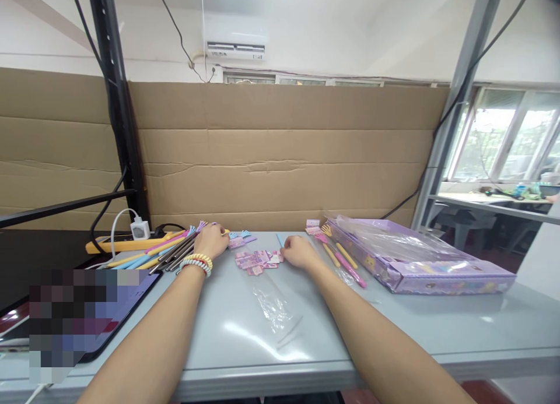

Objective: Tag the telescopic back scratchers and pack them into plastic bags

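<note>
My left hand (212, 241) is closed over the head end of a pile of back scratchers (175, 253), which have metal shafts and coloured handles. A bit of yellow, apparently a scratcher's head, shows at its fingertips. My right hand (299, 252) pinches a light blue stick (280, 239), probably a scratcher's handle; its lower part is hidden by the fingers. Between the hands lie several small pink and purple printed cards (258, 260). Behind them are blue scratcher heads (238, 235) beside another card. A clear plastic sleeve (273, 304) lies in front of the cards.
To the right, pink and yellow back scratchers (345, 263) lie beside an open purple box (446, 278) with clear plastic over it. At the left are a tablet (126, 302), a yellow power strip (102, 247) and a white charger (140, 228). Cardboard (284, 147) walls the back.
</note>
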Demonstrator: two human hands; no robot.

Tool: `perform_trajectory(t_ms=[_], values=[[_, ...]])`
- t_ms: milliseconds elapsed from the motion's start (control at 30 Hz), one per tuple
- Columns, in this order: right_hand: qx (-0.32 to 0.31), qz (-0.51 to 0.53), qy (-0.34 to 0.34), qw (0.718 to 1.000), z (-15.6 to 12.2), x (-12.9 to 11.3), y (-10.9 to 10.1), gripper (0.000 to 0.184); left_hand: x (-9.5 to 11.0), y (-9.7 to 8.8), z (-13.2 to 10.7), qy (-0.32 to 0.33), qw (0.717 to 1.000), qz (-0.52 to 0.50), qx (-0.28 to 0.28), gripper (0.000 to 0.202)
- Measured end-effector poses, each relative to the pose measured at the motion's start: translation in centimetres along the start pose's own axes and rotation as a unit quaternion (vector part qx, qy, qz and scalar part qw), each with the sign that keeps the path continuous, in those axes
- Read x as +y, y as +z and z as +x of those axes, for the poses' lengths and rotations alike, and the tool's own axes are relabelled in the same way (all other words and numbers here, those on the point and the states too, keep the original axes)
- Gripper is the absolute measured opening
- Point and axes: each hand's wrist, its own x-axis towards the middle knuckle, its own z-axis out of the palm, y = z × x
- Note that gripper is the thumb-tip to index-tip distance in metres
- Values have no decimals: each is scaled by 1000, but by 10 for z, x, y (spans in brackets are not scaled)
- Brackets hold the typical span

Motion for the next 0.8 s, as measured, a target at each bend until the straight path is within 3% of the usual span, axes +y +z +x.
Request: perform_trajectory(t_ms=[133,333,500,633,800], values=[[-1,-40,26,999,0,1,-1,26,1,5,1,21,999,-9,-47,34],[1,-59,52,997,-4,-1,-7,32,2,7,0,38,997,-7,-62,36],[-45,-67,72,994,-6,-1,-8,37,2,10,-2,43,997,-15,-68,45],[-64,-68,75,993,-5,3,-6,44,2,15,-2,73,992,-24,-103,52],[-51,-65,70,994,-1,6,-5,35,1,20,-3,97,987,-34,-123,54]])
